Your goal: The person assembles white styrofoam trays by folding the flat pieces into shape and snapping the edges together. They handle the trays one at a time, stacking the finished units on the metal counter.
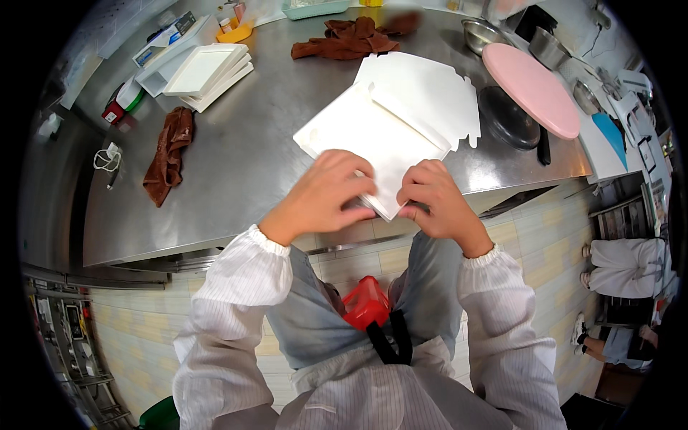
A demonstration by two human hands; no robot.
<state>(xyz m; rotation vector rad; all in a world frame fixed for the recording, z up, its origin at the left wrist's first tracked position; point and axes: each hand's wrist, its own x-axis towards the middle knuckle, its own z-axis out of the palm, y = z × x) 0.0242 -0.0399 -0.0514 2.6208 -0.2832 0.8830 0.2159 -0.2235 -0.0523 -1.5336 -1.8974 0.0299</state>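
Note:
A white cardboard box (pixel 369 136), shallow and partly folded, lies at a slant over the front edge of the steel table. My left hand (pixel 326 192) is closed on its left side near the front corner, thumb and fingers curled over the edge. On the other side of that corner my right hand (pixel 438 199) pinches the box's edge between thumb and fingers. Under the box and beyond it lies flat white cardboard (pixel 423 86) with cut tabs along its right side. My fingers hide part of the front corner.
White shallow boxes (pixel 208 70) are stacked at the far left, near a brown cloth (pixel 170 154). Another brown cloth (pixel 344 39) lies at the back. To the right are a pink round board (pixel 530 89), a black pan (pixel 507 118) and metal bowls (pixel 484 36). People stand far right.

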